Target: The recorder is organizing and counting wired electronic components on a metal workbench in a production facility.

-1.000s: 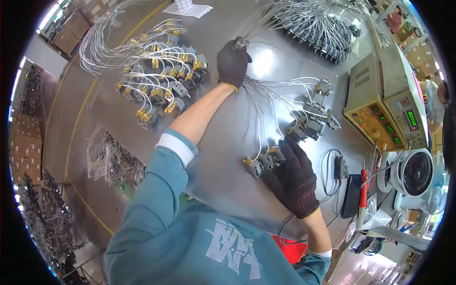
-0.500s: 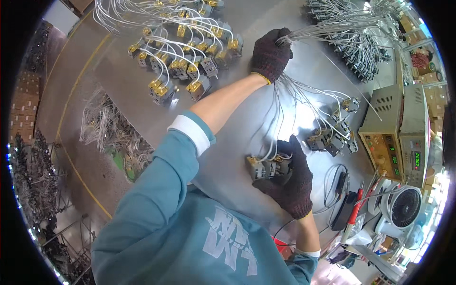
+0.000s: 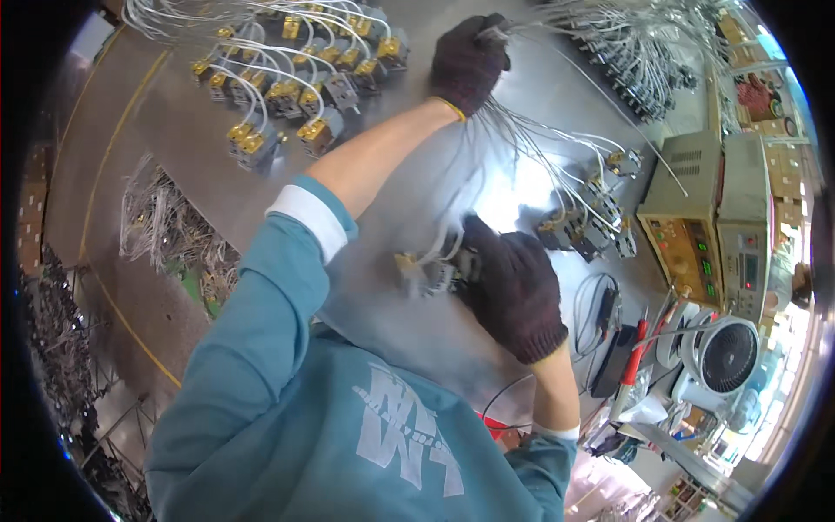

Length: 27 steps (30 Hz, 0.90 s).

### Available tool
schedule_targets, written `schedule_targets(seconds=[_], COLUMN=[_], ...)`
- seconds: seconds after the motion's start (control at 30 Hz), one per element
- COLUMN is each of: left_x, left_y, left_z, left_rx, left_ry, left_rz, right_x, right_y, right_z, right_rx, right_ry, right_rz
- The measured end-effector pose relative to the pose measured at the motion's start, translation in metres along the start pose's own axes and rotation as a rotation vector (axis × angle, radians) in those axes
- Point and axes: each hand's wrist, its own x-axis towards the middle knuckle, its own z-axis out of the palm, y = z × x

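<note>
My left hand [image 3: 470, 65], in a dark knitted glove, is closed around a bundle of thin white wires [image 3: 522, 122] above the metal table. The wires run down to small grey blocks with brass-coloured parts. My right hand [image 3: 513, 291], gloved too, is beside a few of these wired blocks [image 3: 432, 275], blurred by motion. Its fingers are apart, one stretched upward, and the blocks touch its left side. Its other fingertips are partly hidden. A second cluster of wired blocks [image 3: 591, 228] on the same bundle lies right of my right hand.
More wired blocks [image 3: 287, 87] cover the table's far left, and another wire heap [image 3: 631, 78] lies far right. Two bench instruments [image 3: 683, 226], a small fan [image 3: 726, 352] and a red-handled tool [image 3: 633, 355] stand at the right. Tangled wires [image 3: 170, 226] lie beyond the left table edge.
The blocks beside my right hand have slid left, slightly out from its fingers. My left hand keeps hold of the wire bundle. The whole view has shifted a little.
</note>
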Motion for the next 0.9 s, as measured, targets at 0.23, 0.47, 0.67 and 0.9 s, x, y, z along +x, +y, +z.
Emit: schedule_targets(seconds=[0.23,0.47,0.67,0.9], left_x=[0.0,0.001,-0.001,0.002], left_y=[-0.007,-0.004,-0.007,-0.014], left_z=[-0.001,0.007,0.005,0.002], left_rx=[0.076,-0.057,-0.049,-0.118], left_ry=[0.022,-0.007,-0.009,-0.026], left_rz=[-0.039,-0.076,-0.109,-0.07], right_x=[0.003,-0.077,-0.073,-0.059], right_y=[-0.022,0.022,0.079,0.077], right_z=[-0.025,-0.06,-0.055,-0.071], right_rx=[0.086,-0.207,-0.29,-0.098], right_ry=[-0.253,0.694,0.491,0.449], right_rz=[0.077,0.518,0.403,0.488])
